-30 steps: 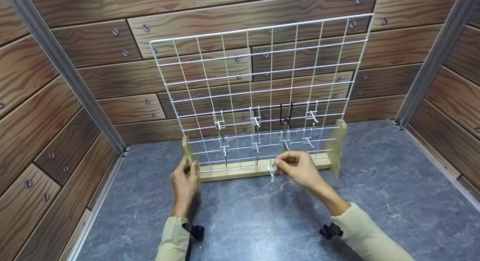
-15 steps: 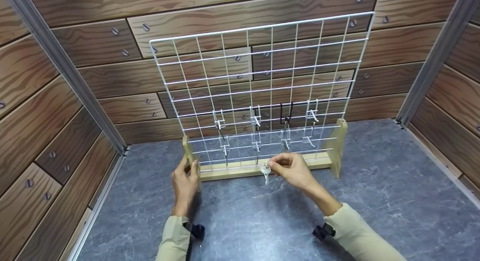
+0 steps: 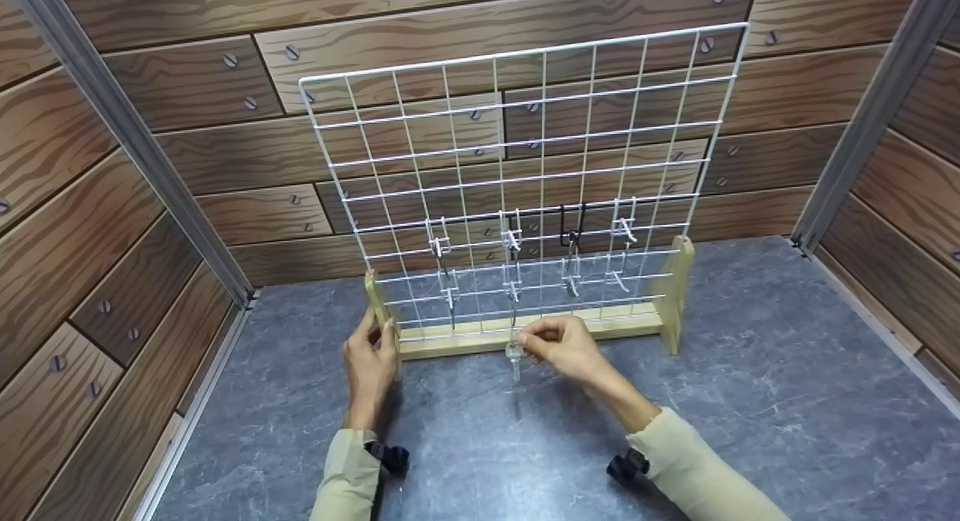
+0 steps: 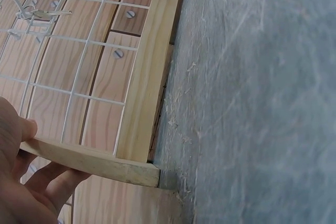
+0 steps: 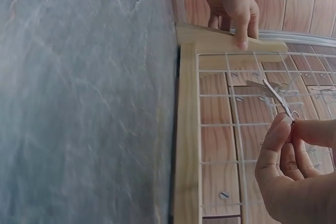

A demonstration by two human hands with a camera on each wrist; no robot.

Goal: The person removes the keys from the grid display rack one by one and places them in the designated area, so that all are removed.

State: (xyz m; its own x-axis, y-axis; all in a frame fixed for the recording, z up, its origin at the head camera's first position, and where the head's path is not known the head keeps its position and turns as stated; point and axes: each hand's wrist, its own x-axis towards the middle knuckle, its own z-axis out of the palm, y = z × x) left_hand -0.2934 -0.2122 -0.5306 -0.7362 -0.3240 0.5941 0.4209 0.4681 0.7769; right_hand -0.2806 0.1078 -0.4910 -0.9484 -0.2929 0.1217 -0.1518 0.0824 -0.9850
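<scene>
My right hand (image 3: 566, 348) pinches a small ring with silver keys (image 3: 514, 362) between thumb and forefinger. The keys hang in front of the white wire grid rack (image 3: 544, 142), level with its wooden base. In the right wrist view, the keys (image 5: 277, 97) stick out past the fingertips, and the hand (image 5: 294, 171) has its other fingers curled. At the rack's left end my left hand (image 3: 370, 362) grips the wooden side support (image 3: 376, 300). The left wrist view shows the thumb on one side of that support (image 4: 100, 163) and the fingers on the other.
Several white hooks (image 3: 512, 240) and one black hook (image 3: 572, 229) sit in two rows low on the grid, some with keys hanging. The right support (image 3: 677, 296) stands on the grey marbled tabletop (image 3: 787, 356). Wood-patterned walls (image 3: 262, 154) enclose the back and sides.
My right hand has moved left and slightly towards me, carrying the keys along the front of the rack's base. The left hand has stayed on the side support.
</scene>
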